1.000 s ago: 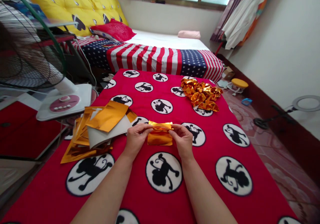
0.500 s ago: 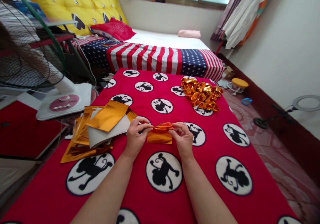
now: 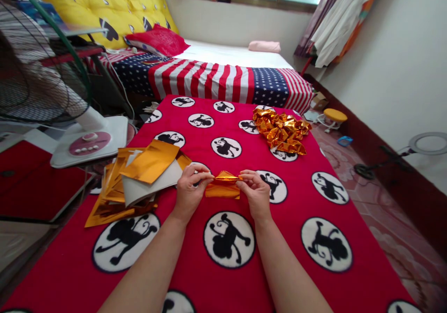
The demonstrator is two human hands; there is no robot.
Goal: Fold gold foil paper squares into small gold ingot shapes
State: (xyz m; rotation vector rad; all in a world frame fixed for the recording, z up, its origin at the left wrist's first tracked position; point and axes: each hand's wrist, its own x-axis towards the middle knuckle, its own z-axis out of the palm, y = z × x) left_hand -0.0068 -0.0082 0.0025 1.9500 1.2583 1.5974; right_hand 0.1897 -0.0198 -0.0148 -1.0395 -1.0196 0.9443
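Between my two hands is a small folded piece of gold foil paper [image 3: 226, 177], pinched at both ends over the red cloth. My left hand [image 3: 191, 187] grips its left tip between thumb and fingers. At the right tip, my right hand [image 3: 256, 189] pinches in the same way. Below it a flat gold sheet [image 3: 222, 191] shows; whether the two are joined I cannot tell. A loose stack of gold foil sheets [image 3: 150, 161], some with pale undersides up, lies left of my left hand. Several folded gold foil pieces [image 3: 282, 129] are heaped at the far right.
The red monkey-print cloth [image 3: 279, 257] covers the table. A fan with a white base [image 3: 115, 136] stands at its left. Beyond is a bed with a striped, starred cover [image 3: 206, 80]. On the floor at right are a yellow stool [image 3: 335, 115] and a ring-shaped stand [image 3: 428, 144].
The folded foil between my fingers has changed shape: its top edge now rises to a peak and its middle looks fuller. Both hands stay in nearly the same place.
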